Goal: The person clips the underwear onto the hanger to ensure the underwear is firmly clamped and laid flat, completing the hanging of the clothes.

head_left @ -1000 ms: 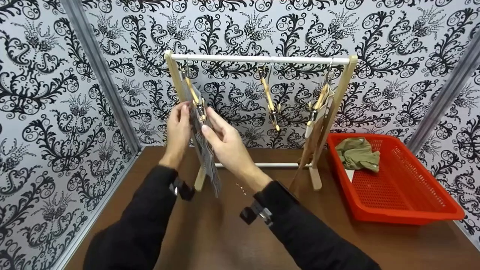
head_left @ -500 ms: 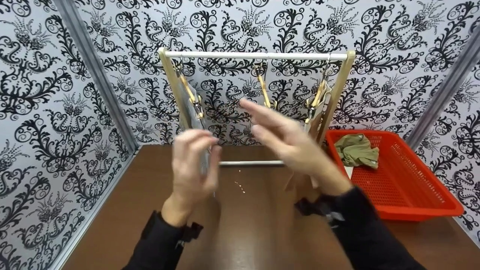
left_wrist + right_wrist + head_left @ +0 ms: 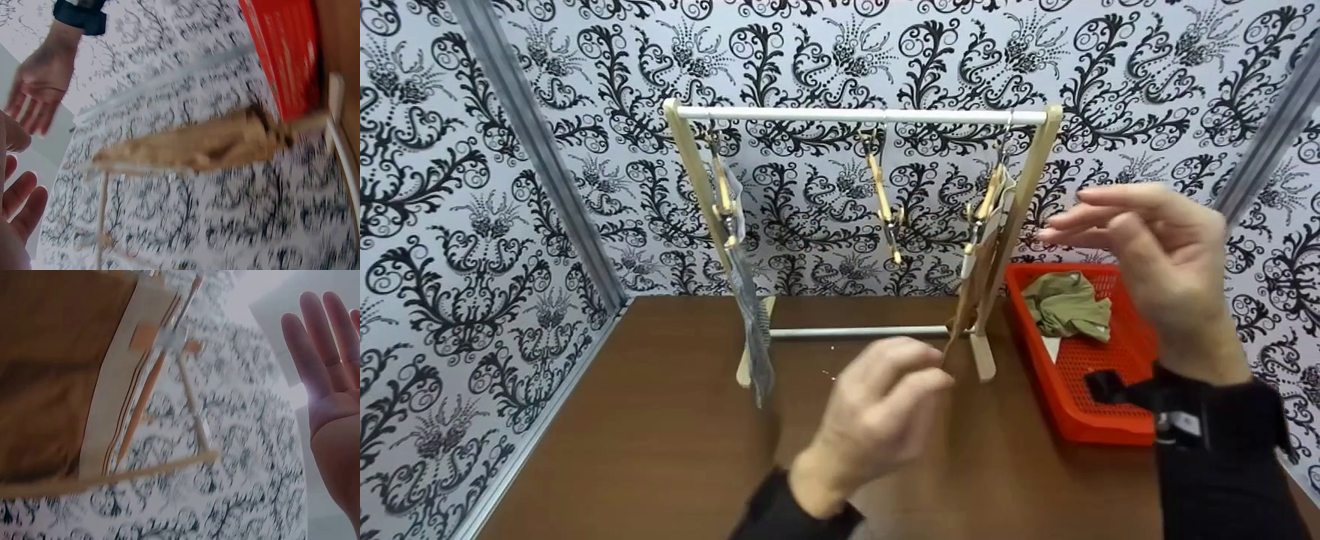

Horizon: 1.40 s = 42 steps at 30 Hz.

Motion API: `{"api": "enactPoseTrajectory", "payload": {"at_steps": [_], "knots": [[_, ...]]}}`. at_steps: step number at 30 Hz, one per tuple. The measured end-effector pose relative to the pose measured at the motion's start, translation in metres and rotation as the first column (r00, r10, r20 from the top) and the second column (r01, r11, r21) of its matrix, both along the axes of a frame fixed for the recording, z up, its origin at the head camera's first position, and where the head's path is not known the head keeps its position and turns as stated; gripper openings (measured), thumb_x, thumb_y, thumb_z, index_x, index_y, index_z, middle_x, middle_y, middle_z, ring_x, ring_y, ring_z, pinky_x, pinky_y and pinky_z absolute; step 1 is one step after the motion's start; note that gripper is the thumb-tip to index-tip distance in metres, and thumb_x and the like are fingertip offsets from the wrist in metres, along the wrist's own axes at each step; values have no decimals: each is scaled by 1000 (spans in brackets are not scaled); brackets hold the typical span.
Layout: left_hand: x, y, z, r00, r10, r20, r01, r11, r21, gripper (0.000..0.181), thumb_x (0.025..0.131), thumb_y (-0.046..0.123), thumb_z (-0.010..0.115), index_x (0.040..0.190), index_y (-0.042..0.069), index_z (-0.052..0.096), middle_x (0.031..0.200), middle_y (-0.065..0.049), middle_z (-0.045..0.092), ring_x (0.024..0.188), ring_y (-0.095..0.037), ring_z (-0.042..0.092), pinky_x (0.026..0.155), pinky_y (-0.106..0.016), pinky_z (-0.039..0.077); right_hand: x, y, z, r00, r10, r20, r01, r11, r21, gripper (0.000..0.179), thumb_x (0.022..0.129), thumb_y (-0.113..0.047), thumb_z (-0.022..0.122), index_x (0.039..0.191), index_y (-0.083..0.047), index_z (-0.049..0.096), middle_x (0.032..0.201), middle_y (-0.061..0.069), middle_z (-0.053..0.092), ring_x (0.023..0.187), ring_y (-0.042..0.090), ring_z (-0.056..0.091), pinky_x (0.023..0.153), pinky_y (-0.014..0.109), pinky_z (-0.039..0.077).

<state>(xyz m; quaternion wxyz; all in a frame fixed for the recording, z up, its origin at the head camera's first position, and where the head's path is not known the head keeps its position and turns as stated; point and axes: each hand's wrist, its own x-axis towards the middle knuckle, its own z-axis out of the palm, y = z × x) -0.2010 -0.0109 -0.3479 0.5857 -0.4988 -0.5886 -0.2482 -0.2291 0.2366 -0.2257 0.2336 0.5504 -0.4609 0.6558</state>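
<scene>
My left hand [image 3: 877, 405] is over the table before the rack, blurred, its fingers loosely bent and holding nothing. Above the red basket [image 3: 1054, 397] is my right hand [image 3: 1170, 277], fingers reaching forward, also without anything in it. A crumpled olive-green cloth garment [image 3: 1065, 304] lies in the basket's left part, below and left of that hand. On the rack's left hanger [image 3: 722, 187] hangs a grey striped garment [image 3: 754, 322]. The right hanger [image 3: 992, 191] carries a brown garment [image 3: 50, 371] with a pale band along its top. The middle clip hanger [image 3: 879, 180] bears no garment.
A small rack with a white top rail [image 3: 840, 115] and wooden side posts stands on the brown table [image 3: 645, 420]. Its lower white rail [image 3: 855, 331] runs near the tabletop. Patterned walls [image 3: 810, 60] rise behind and beside it.
Both hands have left the grey striped garment and moved right. The right hand has gone across to the basket; the left hand has come down and nearer. The head view has shifted slightly.
</scene>
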Motion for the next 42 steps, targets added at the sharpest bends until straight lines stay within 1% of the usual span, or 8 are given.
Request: {"api": "enactPoseTrajectory", "payload": {"at_steps": [7,11,14,16,18,21,31,42], "knots": [[-7,66,-29,998,-3,60,10,995,-104,8,89,5,68,96,5,72,113,-13,65,109,-20,64,105,-23,42,-49,59,-30,980,11,201,34,975,-217,23,104,4,48,110,25,54,95,34,67,84,40,71,78,43,59],[-13,101,-59,982,50,181,-17,984,-178,13,93,9,68,105,8,71,120,-9,64,114,-17,62,108,-19,35,-79,96,-61,918,-119,378,288,856,-430,28,102,-6,58,107,21,55,91,33,66,80,39,69,78,46,58],[-20,117,-84,964,114,238,-50,965,-258,22,95,10,64,116,11,71,126,-6,63,119,-15,59,110,-18,31,-104,113,-89,783,-317,535,539,774,-331,29,98,-12,67,105,15,59,94,25,67,84,33,69,82,39,58],[-25,123,-96,958,159,237,-75,942,-328,29,93,9,63,121,13,70,129,-4,63,122,-14,58,111,-18,30,-121,121,-110,632,-546,551,679,732,-53,26,98,-16,68,108,8,64,99,13,69,90,23,67,88,27,56],[-28,127,-104,957,187,224,-86,914,-396,34,92,9,60,124,15,70,129,-1,62,122,-13,57,111,-18,32,-134,126,-130,480,-762,434,737,619,272,27,99,-19,67,115,3,66,105,3,68,95,14,63,90,18,49],[-33,134,-108,954,220,202,-101,873,-477,35,94,12,58,126,18,69,129,3,63,121,-11,56,107,-19,38,-151,134,-153,400,-899,179,704,426,569,31,102,-21,63,126,-3,64,114,2,67,100,9,58,86,16,43],[-62,160,-97,891,441,107,-285,728,-624,24,101,27,55,118,28,71,116,11,65,108,-8,59,80,-17,48,-183,150,-169,566,-819,-98,353,133,926,50,95,-4,63,139,13,47,132,42,50,114,59,53,95,69,42],[-80,175,-96,741,647,180,-304,562,-770,26,96,31,62,121,33,69,125,15,62,114,-5,57,78,-18,48,-193,124,-175,615,-730,-297,114,-290,950,89,83,-24,78,150,10,31,143,44,37,129,68,32,98,86,16]]}}
